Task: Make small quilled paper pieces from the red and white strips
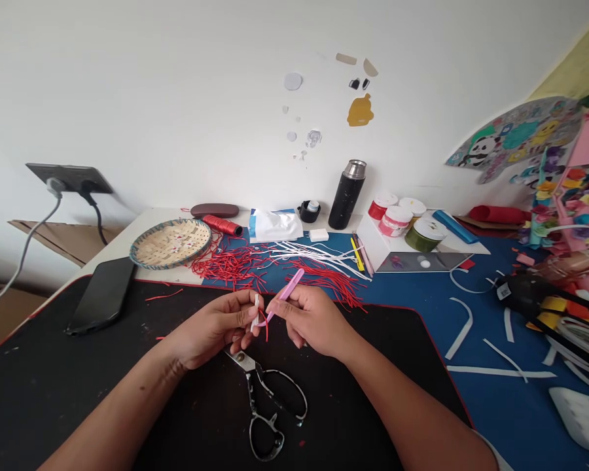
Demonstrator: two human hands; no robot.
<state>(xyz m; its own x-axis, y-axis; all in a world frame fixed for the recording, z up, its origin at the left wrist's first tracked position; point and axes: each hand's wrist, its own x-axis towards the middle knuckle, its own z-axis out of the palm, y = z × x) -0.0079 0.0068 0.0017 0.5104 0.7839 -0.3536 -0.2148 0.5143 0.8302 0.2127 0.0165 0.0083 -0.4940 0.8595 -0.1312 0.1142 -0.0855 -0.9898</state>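
Two hands [223, 327] pinch small pieces above a black mat [53, 392]

Largest first: the mat fills the near table. Beyond its far edge, toward the right, a box [451, 261] serves as a raised shelf, carrying lidded tubs [395, 222] and apparently saving table space. A phone [101, 294] straddles the mat's far left edge, off to one side of the hands. A basket [177, 265] and an upright flask [346, 199] sit beyond the far edge. On the mat, below the hands, lie scissors [248, 364], handles toward the person, which looks handy for grasping; their tips are hidden. Just past the far edge, red threads [230, 265] and white strips [319, 255] are heaped, seemingly to stay within reach.

Smallest, above the mat's middle: the left thumb and index finger close on a white piece [255, 311], held nearly upright, perhaps to steady it. The right hand [314, 317] pinches a slanted pink stick [290, 284], its lower end at the white piece. A short red thread [266, 330] hangs between them; which fingers grip it, I cannot tell.
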